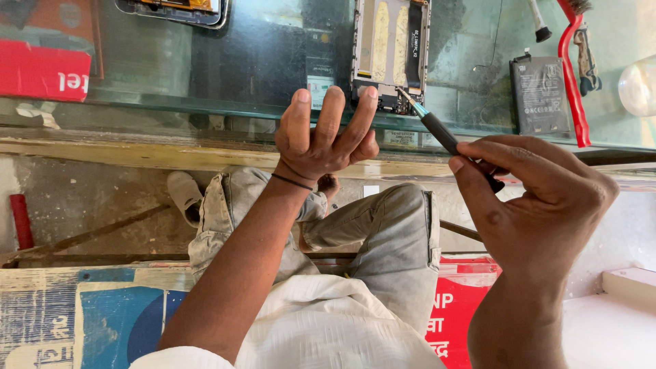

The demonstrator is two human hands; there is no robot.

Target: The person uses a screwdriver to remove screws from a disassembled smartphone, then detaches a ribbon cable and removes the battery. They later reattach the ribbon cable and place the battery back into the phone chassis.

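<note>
left hand [326, 133] fingers spread, steadying the opened phone [391, 51]; right hand [529, 198] pinches a screwdriver [444, 137], tip apparently on a screw at its lower edge.

Bright daylight from the right, glare on glass, sharp focus.

I see a white shirt [328, 321] with short sleeves, grey trousers [383, 232] with seamed pockets, a thin black band [292, 181] around the left wrist, and a pale shoe [184, 195].

A loose phone battery [540, 94] beside a red-handled brush [572, 75].
</note>
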